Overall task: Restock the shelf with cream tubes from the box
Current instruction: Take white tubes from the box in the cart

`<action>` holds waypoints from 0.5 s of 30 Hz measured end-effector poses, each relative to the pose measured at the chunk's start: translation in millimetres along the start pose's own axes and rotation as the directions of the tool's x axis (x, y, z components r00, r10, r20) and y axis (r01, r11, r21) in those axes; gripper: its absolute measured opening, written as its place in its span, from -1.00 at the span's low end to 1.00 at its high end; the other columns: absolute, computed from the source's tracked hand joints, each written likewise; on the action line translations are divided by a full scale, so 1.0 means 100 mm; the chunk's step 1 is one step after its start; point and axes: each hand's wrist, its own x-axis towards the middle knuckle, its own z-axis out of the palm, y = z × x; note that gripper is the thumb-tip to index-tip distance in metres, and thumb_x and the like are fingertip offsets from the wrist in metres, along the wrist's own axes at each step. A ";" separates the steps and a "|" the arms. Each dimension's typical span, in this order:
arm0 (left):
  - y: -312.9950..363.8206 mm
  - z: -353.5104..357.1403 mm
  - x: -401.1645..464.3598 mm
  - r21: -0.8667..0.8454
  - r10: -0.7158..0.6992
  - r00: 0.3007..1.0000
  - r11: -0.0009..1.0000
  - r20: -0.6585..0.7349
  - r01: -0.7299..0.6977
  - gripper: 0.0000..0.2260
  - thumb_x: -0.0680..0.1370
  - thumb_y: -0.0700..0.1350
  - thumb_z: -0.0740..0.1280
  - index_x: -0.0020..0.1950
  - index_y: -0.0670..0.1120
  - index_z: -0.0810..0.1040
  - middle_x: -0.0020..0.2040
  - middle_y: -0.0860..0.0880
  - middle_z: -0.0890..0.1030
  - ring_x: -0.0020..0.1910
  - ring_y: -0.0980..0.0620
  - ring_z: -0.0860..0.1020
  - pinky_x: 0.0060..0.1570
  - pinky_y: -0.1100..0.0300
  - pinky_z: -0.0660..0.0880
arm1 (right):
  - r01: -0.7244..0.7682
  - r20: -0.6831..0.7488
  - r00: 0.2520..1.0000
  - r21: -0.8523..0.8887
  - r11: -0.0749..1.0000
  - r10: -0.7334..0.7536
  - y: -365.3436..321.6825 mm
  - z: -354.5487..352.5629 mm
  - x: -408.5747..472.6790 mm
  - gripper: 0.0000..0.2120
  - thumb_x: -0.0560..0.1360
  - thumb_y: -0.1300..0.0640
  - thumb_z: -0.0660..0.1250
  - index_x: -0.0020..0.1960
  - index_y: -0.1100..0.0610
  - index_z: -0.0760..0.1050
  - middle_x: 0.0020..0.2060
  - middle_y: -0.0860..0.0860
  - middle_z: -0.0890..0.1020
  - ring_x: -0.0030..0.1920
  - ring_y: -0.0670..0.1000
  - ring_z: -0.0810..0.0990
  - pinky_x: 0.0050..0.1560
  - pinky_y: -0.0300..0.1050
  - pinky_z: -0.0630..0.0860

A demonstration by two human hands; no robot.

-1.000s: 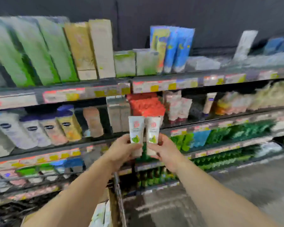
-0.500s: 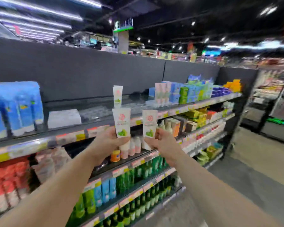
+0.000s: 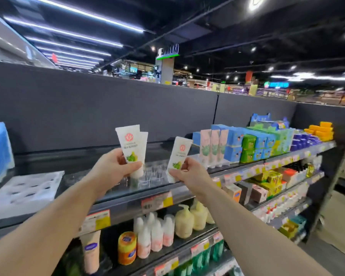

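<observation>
Left fingers [image 3: 134, 166]: curled round the lower body of a cream tube, thumb across its front; the left hand [image 3: 113, 171] holds it upright, cap end down.
Left tube [image 3: 129, 144]: above and just left of the clear divider tray [image 3: 153, 172], my landmark here; a second tube [image 3: 144, 140] stands close behind it, whether on the shelf or in my grip I cannot tell.
Risk on the left: if both are in my one hand, the back one can slide out as I lower them, and a dropped tube would knock into the tray slots.
Tray: on the top shelf [image 3: 127, 200], in front of both hands; clear plastic, so I judge the slot edges are easy to misread and a cap could catch on a wall.
Right fingers [image 3: 184, 166]: pinching the lower part of another tube [image 3: 178, 154]; the right hand [image 3: 189, 174] holds it tilted, top leaning right of the tray.
Risk on the right: entered at that lean, it may tip over against the pink tubes [image 3: 213, 148] standing right of the tray.
Box: not in view, so supply left is unknown.
Shelf lip: below the tray; a tube set too near it could roll off onto the pump bottles [image 3: 185, 220] underneath.
</observation>
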 end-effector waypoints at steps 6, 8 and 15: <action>-0.16 0.04 0.31 0.024 -0.046 0.997 0.999 -0.059 0.047 -0.80 0.49 -0.18 0.45 0.04 0.08 0.58 -0.11 0.21 0.70 -0.09 0.19 0.66 -0.21 0.32 0.53 | 0.074 0.109 0.992 -0.053 0.996 -0.068 -0.02 0.19 0.85 -0.75 0.45 0.04 0.49 0.05 -0.02 0.47 -0.09 -0.19 0.61 -0.08 -0.18 0.58 -0.16 -0.26 0.49; -0.21 0.07 0.37 0.004 -0.085 0.991 0.996 -0.106 0.086 -0.79 0.49 -0.20 0.45 0.04 0.07 0.59 -0.11 0.20 0.70 -0.08 0.15 0.67 -0.18 0.25 0.58 | 0.087 0.169 0.982 -0.039 0.995 -0.079 0.00 0.28 1.09 -0.74 0.46 0.07 0.48 0.07 -0.04 0.47 -0.07 -0.20 0.61 -0.07 -0.17 0.59 -0.12 -0.23 0.52; -0.29 0.13 0.48 -0.049 -0.180 0.952 0.984 -0.249 0.173 -0.78 0.49 -0.22 0.44 0.07 0.01 0.59 -0.05 0.08 0.72 -0.04 0.03 0.68 0.01 0.00 0.62 | 0.168 0.392 0.910 -0.048 0.985 -0.136 0.15 0.55 1.57 -0.70 0.45 0.15 0.48 0.12 -0.04 0.49 -0.02 -0.20 0.64 0.01 -0.13 0.62 0.16 -0.03 0.57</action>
